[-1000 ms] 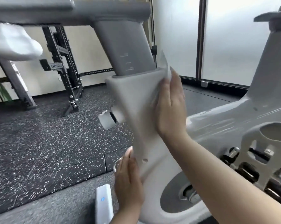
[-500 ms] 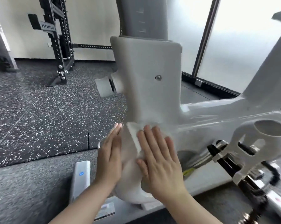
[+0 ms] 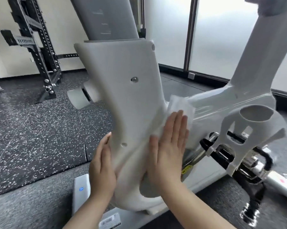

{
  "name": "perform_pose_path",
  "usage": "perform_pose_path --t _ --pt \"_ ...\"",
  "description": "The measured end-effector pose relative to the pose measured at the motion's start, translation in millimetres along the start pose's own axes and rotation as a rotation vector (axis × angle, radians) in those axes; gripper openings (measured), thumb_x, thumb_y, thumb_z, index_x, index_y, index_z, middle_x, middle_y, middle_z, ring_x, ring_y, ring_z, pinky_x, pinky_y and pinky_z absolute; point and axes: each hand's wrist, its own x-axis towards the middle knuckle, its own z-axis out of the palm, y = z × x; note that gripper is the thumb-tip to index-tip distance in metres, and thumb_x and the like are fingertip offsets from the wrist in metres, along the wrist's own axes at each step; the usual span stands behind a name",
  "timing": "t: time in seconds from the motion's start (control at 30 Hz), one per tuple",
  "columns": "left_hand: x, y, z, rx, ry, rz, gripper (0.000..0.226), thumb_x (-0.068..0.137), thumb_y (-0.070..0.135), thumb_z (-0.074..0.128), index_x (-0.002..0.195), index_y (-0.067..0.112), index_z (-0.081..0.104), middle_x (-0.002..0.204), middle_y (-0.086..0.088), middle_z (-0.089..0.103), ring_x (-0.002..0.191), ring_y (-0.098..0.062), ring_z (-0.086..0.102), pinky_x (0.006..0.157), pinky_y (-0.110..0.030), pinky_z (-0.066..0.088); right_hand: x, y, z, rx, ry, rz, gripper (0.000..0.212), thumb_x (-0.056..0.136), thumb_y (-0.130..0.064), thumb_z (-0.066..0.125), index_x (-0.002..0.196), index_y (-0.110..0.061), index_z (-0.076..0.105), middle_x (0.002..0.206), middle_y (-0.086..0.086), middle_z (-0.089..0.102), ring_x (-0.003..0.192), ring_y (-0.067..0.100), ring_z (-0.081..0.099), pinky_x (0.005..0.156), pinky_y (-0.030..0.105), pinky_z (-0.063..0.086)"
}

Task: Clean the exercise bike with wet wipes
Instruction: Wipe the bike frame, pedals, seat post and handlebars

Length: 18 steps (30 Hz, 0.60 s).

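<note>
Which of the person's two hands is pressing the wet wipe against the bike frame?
The right hand, fingers flat over the wet wipe. The left hand rests bare on the frame's other side.

A black steel rack [image 3: 40, 52] with rows of holes stands at the back left on dark rubber flooring [image 3: 32, 129] flecked with white. Behind it runs a cream wall [image 3: 4, 52] with a black skirting. To the right are frosted glass panels [image 3: 222, 30] in dark frames — bright, nothing visible through them.
</note>
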Motion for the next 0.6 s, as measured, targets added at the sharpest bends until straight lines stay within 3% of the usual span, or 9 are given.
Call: perform_pose_path --t 0.07,0.17,0.27,0.33,0.43,0.5,0.6 --pt "-0.6 -1.9 1.1 0.013 0.04 -0.008 0.03 0.088 0.046 0.039 0.106 0.054 0.061 0.119 0.021 0.064 0.116 -0.006 0.057 0.103 -0.041 0.043 29.9 -15.9 -2.7 0.092 0.012 0.195 0.072 0.093 -0.053 0.001 0.152 -0.012 -0.003 0.16 0.0 -0.01 0.145 0.012 -0.018 0.115 0.03 -0.015" --pt "-1.1 -2.9 3.3 0.04 0.083 -0.018 0.03 0.088 0.045 0.038 0.106 0.051 0.061 0.118 0.017 0.064 0.114 -0.011 0.057 0.101 -0.043 0.043 59.3 -7.7 -6.8 0.02 0.009 0.208 0.076 0.09 -0.054 -0.009 0.151 -0.02 0.021 0.159 -0.007 0.013 0.145 0.007 -0.01 0.115 0.032 -0.016" --pt "-3.1 2.0 5.1 0.038 0.083 0.006 0.032 0.088 0.043 0.037 0.111 0.043 0.06 0.116 0.014 0.063 0.114 -0.011 0.056 0.098 -0.036 0.043 87.2 6.0 -16.4 -0.002 -0.047 0.289 0.056 0.1 -0.042 0.007 0.139 -0.028 0.046 0.151 -0.013 0.034 0.145 0.005 0.003 0.118 0.038 -0.01" --pt "-3.4 2.3 5.3 0.051 0.08 0.011 0.033 0.088 0.041 0.037 0.113 0.04 0.059 0.115 0.014 0.063 0.113 -0.011 0.056 0.094 -0.032 0.041 89.4 -6.8 -15.1 0.121 -0.053 0.343 0.052 0.101 -0.038 0.012 0.134 -0.029 0.051 0.149 -0.014 0.037 0.144 0.004 0.004 0.117 0.036 -0.012" --pt "-2.7 2.4 4.9 0.044 0.076 0.01 0.033 0.088 0.043 0.036 0.112 0.041 0.059 0.117 0.013 0.063 0.114 -0.011 0.056 0.093 -0.032 0.042 49.9 -36.0 -8.1 0.234 0.017 0.186 0.057 0.097 -0.044 0.008 0.146 -0.028 0.031 0.153 -0.016 0.027 0.144 0.002 0.001 0.116 0.031 -0.014" --pt "-2.4 3.4 5.3 0.052 0.075 0.017 0.034 0.088 0.042 0.036 0.113 0.039 0.059 0.117 0.013 0.063 0.113 -0.01 0.056 0.091 -0.03 0.041 28.9 -27.1 -7.0 0.161 0.032 0.056 0.058 0.097 -0.046 0.009 0.151 -0.028 0.014 0.157 -0.015 0.016 0.145 0.001 -0.001 0.117 0.033 -0.012" --pt "-1.9 7.1 5.6 0.103 0.037 0.036 0.037 0.089 0.039 0.034 0.117 0.036 0.057 0.122 0.012 0.06 0.112 -0.007 0.053 0.089 -0.026 0.039 20.4 1.4 -2.6 0.058 0.072 0.089 0.058 0.098 -0.042 0.013 0.152 -0.023 0.01 0.16 -0.008 0.009 0.146 0.005 -0.006 0.117 0.036 -0.01"
